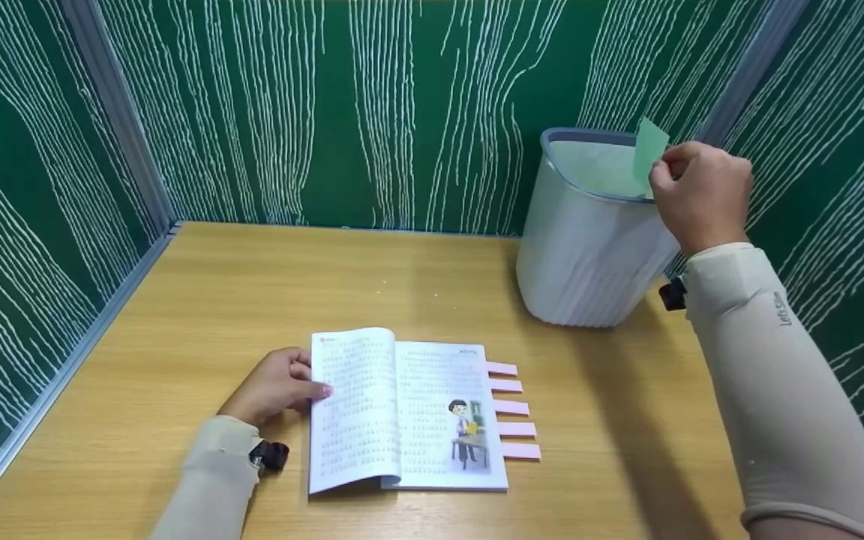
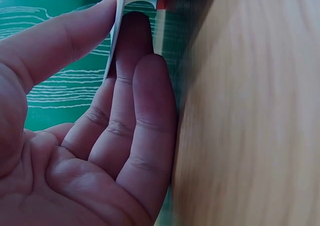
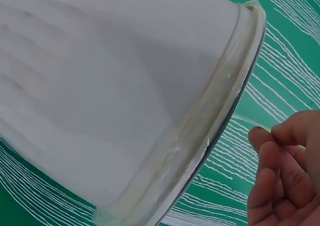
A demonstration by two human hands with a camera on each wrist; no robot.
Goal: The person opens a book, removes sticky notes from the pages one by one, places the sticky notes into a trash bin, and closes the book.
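An open book (image 1: 432, 375) lies on the table, with printed text on both pages and a drawing of a seated figure on the right one. My left hand (image 1: 274, 386) holds its left-hand leaves at the outer edge, thumb on top. In the left wrist view the fingers of that hand (image 2: 125, 121) lie behind the page (image 2: 116, 40). Over the rim of a white trash bin (image 1: 589, 247), my right hand (image 1: 706, 187) pinches a green paper slip (image 1: 649, 154) between thumb and forefinger. The slip blends into the green wall in the right wrist view.
Several pink sticky tabs (image 1: 518, 429) stick out from the book's right edge. A liner bag (image 3: 200, 121) folds over the bin's rim. Tiny white specks dot the wooden table (image 1: 289, 285). Green walls (image 1: 334, 112) with white lines enclose the back and both sides.
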